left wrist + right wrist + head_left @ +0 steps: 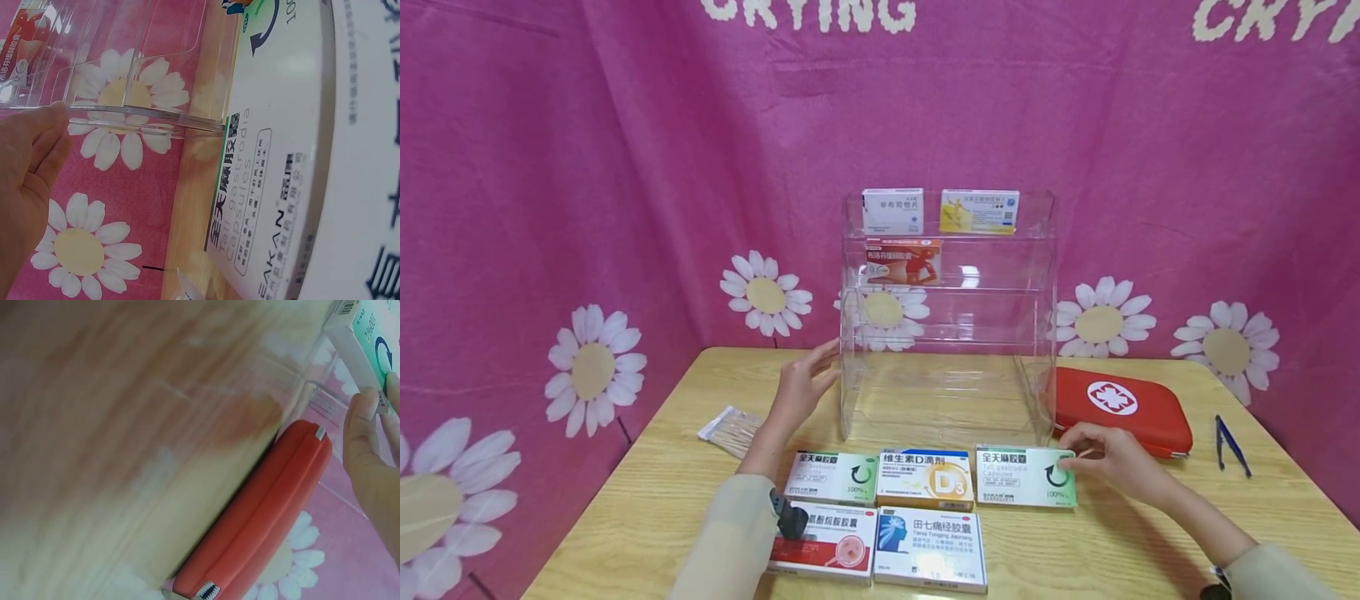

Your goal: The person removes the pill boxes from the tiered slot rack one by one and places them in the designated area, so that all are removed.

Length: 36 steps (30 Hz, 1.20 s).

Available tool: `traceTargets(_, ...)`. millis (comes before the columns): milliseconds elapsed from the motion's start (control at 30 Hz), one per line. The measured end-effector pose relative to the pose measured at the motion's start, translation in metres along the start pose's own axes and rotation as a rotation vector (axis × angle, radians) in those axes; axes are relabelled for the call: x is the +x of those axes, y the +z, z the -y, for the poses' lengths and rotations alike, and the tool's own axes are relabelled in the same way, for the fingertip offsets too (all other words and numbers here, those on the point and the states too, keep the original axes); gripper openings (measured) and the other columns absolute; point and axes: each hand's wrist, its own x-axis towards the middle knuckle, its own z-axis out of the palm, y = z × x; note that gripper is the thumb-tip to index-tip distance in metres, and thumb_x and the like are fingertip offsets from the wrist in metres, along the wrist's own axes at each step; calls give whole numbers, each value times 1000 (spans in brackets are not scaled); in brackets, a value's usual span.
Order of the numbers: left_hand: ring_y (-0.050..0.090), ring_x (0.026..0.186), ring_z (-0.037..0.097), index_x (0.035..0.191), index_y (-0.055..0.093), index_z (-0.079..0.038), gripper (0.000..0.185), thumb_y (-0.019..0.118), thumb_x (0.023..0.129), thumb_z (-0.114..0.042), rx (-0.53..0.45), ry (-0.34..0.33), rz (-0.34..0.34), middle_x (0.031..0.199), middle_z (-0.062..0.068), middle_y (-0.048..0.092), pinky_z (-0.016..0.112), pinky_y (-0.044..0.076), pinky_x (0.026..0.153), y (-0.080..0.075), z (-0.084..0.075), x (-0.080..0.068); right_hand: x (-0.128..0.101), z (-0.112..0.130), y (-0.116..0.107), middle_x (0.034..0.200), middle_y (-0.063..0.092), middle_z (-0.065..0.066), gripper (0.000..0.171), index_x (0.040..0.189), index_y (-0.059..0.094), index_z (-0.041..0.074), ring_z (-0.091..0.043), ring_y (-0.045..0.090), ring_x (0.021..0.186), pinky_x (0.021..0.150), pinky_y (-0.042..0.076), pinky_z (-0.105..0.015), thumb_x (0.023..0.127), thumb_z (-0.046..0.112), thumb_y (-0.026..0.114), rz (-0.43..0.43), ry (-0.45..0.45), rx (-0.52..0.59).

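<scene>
My right hand (1108,460) pinches the right end of a white and green capsule box (1017,482) in front of a clear acrylic tiered rack (940,387). In the right wrist view, thumb and fingers hold that box (365,347) by one edge, above the table. My left hand (803,385) touches the rack's left side with its fingers extended, as the left wrist view also shows of that hand (28,156). Two white boxes (892,212) (979,212) stand on the top tier, and a red box (903,262) on the tier below.
Before the rack lie another green and white box (831,479), an orange vitamin D box (925,477), a red and white box (827,542) and a blue and white box (929,550). A red first-aid case (1150,412), blue tweezers (1231,446) and bagged cotton swabs (732,430) lie around.
</scene>
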Motion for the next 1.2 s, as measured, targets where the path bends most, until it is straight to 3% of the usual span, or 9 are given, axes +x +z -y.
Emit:
traceTargets(533, 67, 112, 36, 132, 57, 2, 49, 69, 85, 4, -28, 23, -4, 125, 22, 66, 40, 57, 98, 2, 2, 1, 7, -7, 6, 92, 71, 1, 18, 99, 72, 10, 6, 54, 79, 69, 55, -12, 86, 23, 74, 203, 114, -85)
traceTargets(933, 68, 111, 36, 132, 58, 1, 48, 69, 85, 4, -17, 9, -5, 124, 21, 67, 41, 58, 98, 2, 3, 0, 7, -6, 14, 87, 73, 1, 17, 94, 74, 9, 7, 56, 77, 69, 60, -18, 81, 19, 77, 157, -2, -206)
traceTargets(1200, 68, 109, 36, 132, 59, 2, 48, 69, 85, 3, -14, 16, -12, 124, 21, 67, 39, 58, 97, 3, 3, -1, 5, -3, 15, 84, 72, 1, 19, 91, 73, 7, 6, 55, 73, 65, 60, -18, 77, 18, 81, 63, 13, -236)
